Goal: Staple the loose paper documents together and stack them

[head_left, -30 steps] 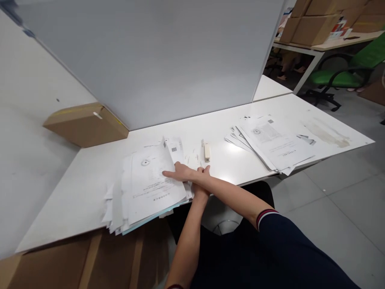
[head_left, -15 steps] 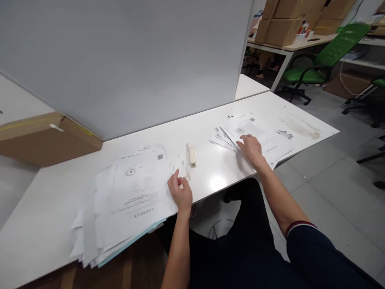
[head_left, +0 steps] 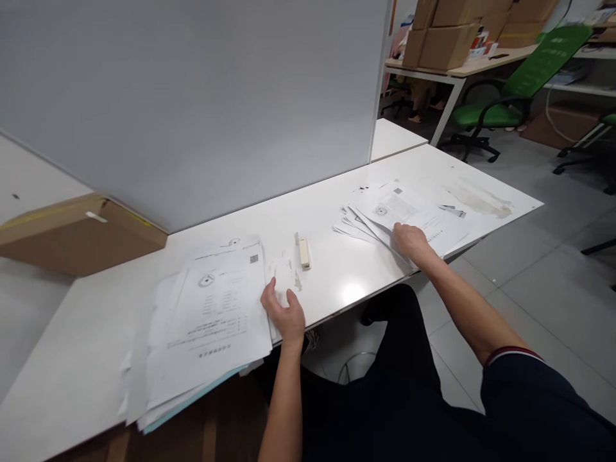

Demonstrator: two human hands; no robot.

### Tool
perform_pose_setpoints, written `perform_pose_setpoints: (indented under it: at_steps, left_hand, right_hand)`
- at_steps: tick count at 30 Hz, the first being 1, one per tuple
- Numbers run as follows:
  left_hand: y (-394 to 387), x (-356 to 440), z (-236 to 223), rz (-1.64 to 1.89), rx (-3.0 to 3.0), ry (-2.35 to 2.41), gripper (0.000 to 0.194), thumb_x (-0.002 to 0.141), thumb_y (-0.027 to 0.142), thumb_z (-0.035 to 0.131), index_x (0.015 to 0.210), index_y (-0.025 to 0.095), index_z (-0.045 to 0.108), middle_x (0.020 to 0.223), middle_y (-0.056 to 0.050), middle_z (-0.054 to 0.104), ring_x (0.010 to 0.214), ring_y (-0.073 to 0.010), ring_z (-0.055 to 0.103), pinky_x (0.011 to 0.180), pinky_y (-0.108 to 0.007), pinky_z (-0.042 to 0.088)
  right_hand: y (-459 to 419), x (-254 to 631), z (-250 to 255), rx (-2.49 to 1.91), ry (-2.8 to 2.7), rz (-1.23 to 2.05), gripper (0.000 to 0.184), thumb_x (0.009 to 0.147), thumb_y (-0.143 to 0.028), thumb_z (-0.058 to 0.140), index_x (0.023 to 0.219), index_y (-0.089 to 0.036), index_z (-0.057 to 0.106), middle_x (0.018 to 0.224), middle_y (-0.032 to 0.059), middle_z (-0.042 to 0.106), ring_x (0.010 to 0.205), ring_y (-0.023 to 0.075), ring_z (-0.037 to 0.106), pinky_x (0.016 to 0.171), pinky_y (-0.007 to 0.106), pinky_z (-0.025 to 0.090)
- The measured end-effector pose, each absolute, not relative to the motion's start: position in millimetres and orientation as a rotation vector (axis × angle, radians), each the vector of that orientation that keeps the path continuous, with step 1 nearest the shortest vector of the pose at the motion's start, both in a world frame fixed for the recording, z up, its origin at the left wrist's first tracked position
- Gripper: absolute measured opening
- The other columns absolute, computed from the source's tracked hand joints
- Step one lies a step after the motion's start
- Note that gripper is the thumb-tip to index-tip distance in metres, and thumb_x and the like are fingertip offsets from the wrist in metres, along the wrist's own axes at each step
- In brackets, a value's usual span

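Note:
My left hand (head_left: 283, 314) is open, thumb and fingers apart, at the right edge of a thick stack of printed papers (head_left: 221, 282) on the left of the desk. No sheet shows between its fingers. My right hand (head_left: 412, 244) is closed on the left edge of the printed sheets (head_left: 394, 208) on the right, and that edge is bent up off the desk. Its fingertips are partly hidden. Several loose sheets fan out under the left side of this pile. Between the two piles lies a small cream stapler (head_left: 304, 253), touched by neither hand.
A grey partition (head_left: 216, 115) rises behind the white desk (head_left: 332, 282). A cardboard box (head_left: 81, 231) is at the left. Grey strips (head_left: 453, 211) and a brownish stain (head_left: 481, 199) mark the desk's right end. Beyond stand a green chair (head_left: 534, 70) and stacked cartons (head_left: 443, 45).
My right hand has closed on the edge of the right-hand sheets, which now lifts more. My left hand has shifted slightly down and left, its fingers still apart. The view has tilted slightly.

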State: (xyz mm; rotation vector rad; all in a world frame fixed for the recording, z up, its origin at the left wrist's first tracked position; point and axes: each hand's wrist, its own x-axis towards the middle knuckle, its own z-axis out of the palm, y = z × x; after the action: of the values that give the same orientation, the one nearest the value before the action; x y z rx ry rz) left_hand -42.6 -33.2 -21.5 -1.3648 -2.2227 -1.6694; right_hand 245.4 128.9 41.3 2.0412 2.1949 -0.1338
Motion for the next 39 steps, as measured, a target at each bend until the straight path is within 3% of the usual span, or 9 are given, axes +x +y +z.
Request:
perform_pose_setpoints:
  at_steps: [5, 9, 13, 17, 20, 23, 27, 34, 39]
  left_hand:
    - [-33.3, -41.0, -18.1, -1.568, -1.499, -2.101, 0.038, 0.081, 0.017, 0.048, 0.119, 0.016, 0.051, 0.113, -0.014, 0.055, 0.114, -0.0231, 0.048, 0.098, -0.042, 0.039]
    - [-31.9, -37.9, -15.2, -1.613, -1.531, -2.039, 0.033, 0.083, 0.02, 0.048, 0.115, 0.013, 0.054, 0.111, -0.015, 0.057, 0.111, -0.0219, 0.05, 0.097, -0.041, 0.041]
    - [-29.0, -30.8, -1.2, -1.984, -1.504, -2.198, 0.036, 0.084, 0.029, 0.052, 0.117, 0.016, 0.054, 0.109, -0.013, 0.061, 0.105, -0.0193, 0.056, 0.097, -0.039, 0.042]
    - [-23.3, -23.3, 23.7, -2.683, -1.693, -2.384, 0.059, 0.08, 0.046, 0.058, 0.13, 0.018, 0.044, 0.121, -0.015, 0.059, 0.113, -0.0209, 0.055, 0.097, -0.038, 0.042]
    - [-18.1, -19.9, 35.8, -3.126, -1.691, -2.445, 0.068, 0.078, 0.063, 0.049, 0.129, 0.018, 0.048, 0.123, -0.016, 0.058, 0.113, -0.0239, 0.056, 0.093, -0.039, 0.046]
    - [-16.0, -20.3, 38.0, -3.346, -1.41, -2.409, 0.057, 0.076, 0.061, 0.054, 0.112, 0.017, 0.061, 0.112, -0.013, 0.065, 0.108, -0.0233, 0.059, 0.09, -0.037, 0.048]
    - [-20.4, -26.5, 36.6, -3.386, -1.204, -2.329, 0.035, 0.067, 0.042, 0.072, 0.089, 0.016, 0.066, 0.09, -0.007, 0.071, 0.092, -0.0189, 0.064, 0.083, -0.032, 0.05]
    - [-26.8, -31.7, 33.3, -3.119, -1.251, -2.478, 0.026, 0.062, 0.033, 0.077, 0.061, 0.014, 0.06, 0.057, 0.003, 0.061, 0.057, -0.0082, 0.055, 0.058, -0.021, 0.046]
    - [-28.6, -28.4, 37.0, -2.992, -1.191, -2.54, 0.028, 0.057, 0.031, 0.08, 0.061, 0.014, 0.058, 0.058, 0.004, 0.06, 0.056, -0.0091, 0.055, 0.057, -0.023, 0.046]
  right_hand:
    - [125.0, 252.5, 64.5, 2.174, 2.161, -0.024, 0.031, 0.083, -0.007, 0.038, 0.111, -0.008, 0.053, 0.092, 0.0215, 0.065, 0.085, 0.0296, 0.063, 0.066, 0.033, 0.042]
    - [104.5, 259.7, 100.0, 2.505, 2.473, -0.005, 0.021, 0.089, -0.027, 0.042, 0.093, -0.015, 0.059, 0.073, 0.0109, 0.064, 0.069, 0.0236, 0.059, 0.06, 0.031, 0.04]
    - [74.7, 261.6, 131.5, 2.757, 2.893, -0.802, 0.028, 0.077, -0.044, 0.061, 0.066, -0.019, 0.054, 0.059, -0.0002, 0.052, 0.054, 0.0139, 0.048, 0.049, 0.025, 0.034]
    - [53.8, 249.5, 131.1, 2.661, 2.79, -1.695, 0.033, 0.066, -0.046, 0.07, 0.062, -0.019, 0.053, 0.057, -0.0021, 0.05, 0.051, 0.0119, 0.045, 0.046, 0.024, 0.035]
    - [43.2, 234.4, 110.7, 2.48, 2.556, -2.057, 0.035, 0.066, -0.051, 0.07, 0.066, -0.019, 0.057, 0.059, -0.0006, 0.054, 0.052, 0.0136, 0.048, 0.046, 0.025, 0.037]
    - [34.5, 223.7, 85.7, 2.325, 2.412, -2.185, 0.038, 0.069, -0.055, 0.066, 0.069, -0.018, 0.059, 0.062, 0.0011, 0.058, 0.055, 0.0156, 0.052, 0.047, 0.025, 0.039]
    - [27.5, 223.8, 60.3, 2.155, 2.305, -2.287, 0.038, 0.076, -0.055, 0.059, 0.077, -0.018, 0.062, 0.07, 0.0019, 0.065, 0.062, 0.0183, 0.059, 0.052, 0.026, 0.044]
    - [24.3, 224.0, 42.8, 1.784, 2.074, -2.722, 0.04, 0.077, -0.044, 0.064, 0.108, -0.02, 0.059, 0.096, 0.0046, 0.07, 0.082, 0.0219, 0.065, 0.071, 0.032, 0.052]
    - [27.3, 217.3, 30.6, 2.159, 1.897, -2.685, 0.037, 0.069, -0.045, 0.07, 0.092, -0.016, 0.064, 0.083, 0.0048, 0.071, 0.071, 0.0204, 0.065, 0.062, 0.028, 0.05]
